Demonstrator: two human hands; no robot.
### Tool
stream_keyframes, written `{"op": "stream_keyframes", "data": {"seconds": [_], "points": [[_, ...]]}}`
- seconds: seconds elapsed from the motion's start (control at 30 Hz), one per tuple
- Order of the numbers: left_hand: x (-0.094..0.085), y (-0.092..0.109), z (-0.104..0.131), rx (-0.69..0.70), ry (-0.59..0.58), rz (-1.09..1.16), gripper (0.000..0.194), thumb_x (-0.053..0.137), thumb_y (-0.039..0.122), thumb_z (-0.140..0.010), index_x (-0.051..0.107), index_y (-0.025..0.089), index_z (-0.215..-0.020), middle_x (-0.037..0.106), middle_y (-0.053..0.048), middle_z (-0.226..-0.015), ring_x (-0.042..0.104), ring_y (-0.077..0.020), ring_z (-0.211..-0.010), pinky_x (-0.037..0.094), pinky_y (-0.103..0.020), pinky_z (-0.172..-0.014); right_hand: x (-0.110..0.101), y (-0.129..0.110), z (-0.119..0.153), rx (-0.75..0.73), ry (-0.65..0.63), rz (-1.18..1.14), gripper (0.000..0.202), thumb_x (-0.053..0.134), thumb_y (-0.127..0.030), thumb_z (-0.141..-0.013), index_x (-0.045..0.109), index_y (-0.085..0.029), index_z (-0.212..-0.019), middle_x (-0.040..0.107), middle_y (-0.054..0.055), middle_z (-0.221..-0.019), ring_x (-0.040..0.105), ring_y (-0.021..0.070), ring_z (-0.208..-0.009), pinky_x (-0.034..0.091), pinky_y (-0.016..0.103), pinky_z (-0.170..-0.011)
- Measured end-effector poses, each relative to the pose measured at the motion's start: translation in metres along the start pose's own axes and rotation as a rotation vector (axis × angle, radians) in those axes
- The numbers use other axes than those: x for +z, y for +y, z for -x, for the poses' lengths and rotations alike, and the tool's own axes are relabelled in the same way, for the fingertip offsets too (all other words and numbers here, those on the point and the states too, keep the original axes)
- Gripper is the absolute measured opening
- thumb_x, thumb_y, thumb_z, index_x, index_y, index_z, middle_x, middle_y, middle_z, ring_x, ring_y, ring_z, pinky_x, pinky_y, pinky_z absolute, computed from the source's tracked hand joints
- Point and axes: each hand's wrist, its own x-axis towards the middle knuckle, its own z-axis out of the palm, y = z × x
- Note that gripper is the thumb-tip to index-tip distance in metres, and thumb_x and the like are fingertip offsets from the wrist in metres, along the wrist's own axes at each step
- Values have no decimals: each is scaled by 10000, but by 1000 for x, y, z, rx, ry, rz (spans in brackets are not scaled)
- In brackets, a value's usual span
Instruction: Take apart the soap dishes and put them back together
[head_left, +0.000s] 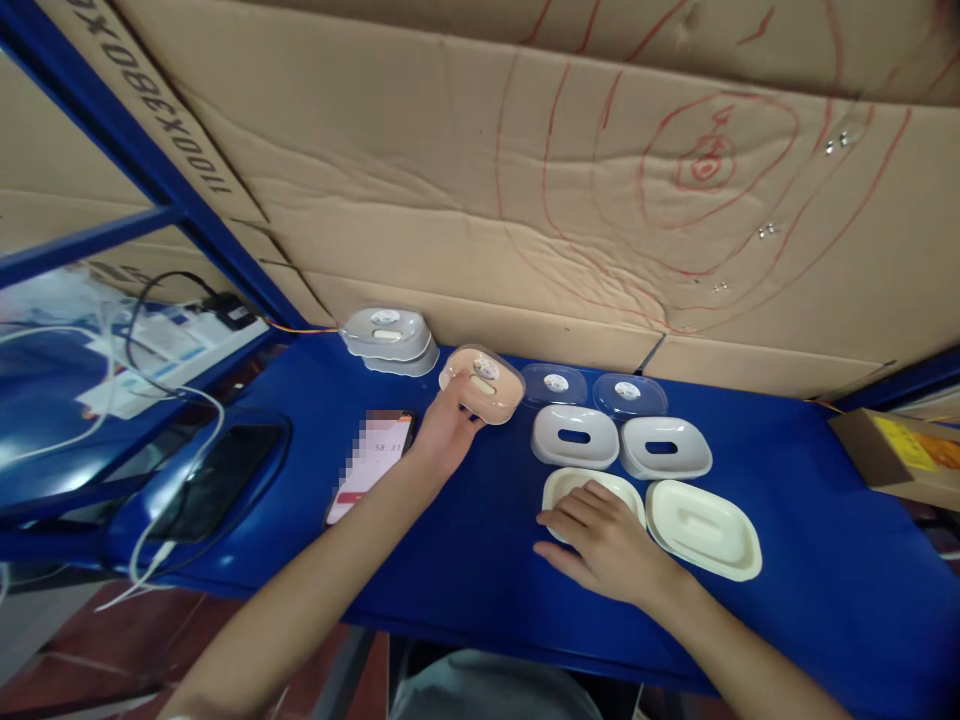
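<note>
My left hand (448, 428) is closed round the near left side of a peach soap dish (499, 398) with a clear lid and a round sticker. My right hand (600, 535) is over a cream oval tray (559, 487) and hides much of it; its fingers are slightly bent, with the thumb apart. Whether it touches the tray I cannot tell. Beside it lies a second cream tray (724, 545). Behind these stand two white oval shells, a left one (551, 440) and a right one (682, 455), each with a slot. Farther back rest two clear lids, one (536, 385) left of the other (649, 398).
Stacked grey lidded soap dishes (409, 340) stand at the back left. A lit phone (379, 465) lies beside my left forearm, and a dark phone (217, 480) with cables lies farther left. A cardboard wall (390, 200) closes off the blue table (465, 590); a carton (870, 450) stands right.
</note>
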Motion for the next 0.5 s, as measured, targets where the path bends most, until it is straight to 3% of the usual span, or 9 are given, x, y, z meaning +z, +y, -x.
{"op": "stream_keyframes", "data": {"seconds": [0.1,0.2,0.3,0.4,0.5], "points": [[-5,-8,-7,-12,52,12,401,696,346,-996,619,199,-1361,765,-133,-1277,754,-202,-1099,595,-306,-969,0,2,4,72,-85,34,232,649,-425,-1009,715,-205,-982,706,40,-812,687,210,-795,494,365,-793],[-10,-6,-8,-56,54,-30,394,669,384,-1016,629,201,-1362,778,-133,-1237,762,-204,-1069,600,-299,-945,-4,6,6,100,-163,16,229,692,-409,-972,704,-209,-1084,728,59,-918,700,241,-879,512,392,-834],[-19,1,-4,-168,5,-110,377,713,417,-979,705,140,-1234,795,-172,-1112,777,-249,-958,630,-336,-825,-4,8,7,90,-210,-4,322,704,-357,-963,666,-201,-1241,735,89,-1072,700,279,-1008,530,434,-902],[-25,6,1,-238,-22,-140,362,765,410,-936,735,90,-1103,790,-175,-977,766,-242,-808,637,-337,-721,-2,9,7,81,-236,-9,341,692,-306,-973,646,-199,-1293,726,93,-1103,693,293,-1039,535,454,-913],[-26,7,4,-215,-19,-96,257,722,327,-974,722,125,-1133,787,-155,-1057,769,-229,-902,654,-363,-843,1,9,6,77,-244,-30,315,663,-280,-993,642,-199,-1297,720,90,-1092,689,292,-1035,534,461,-907]]}}
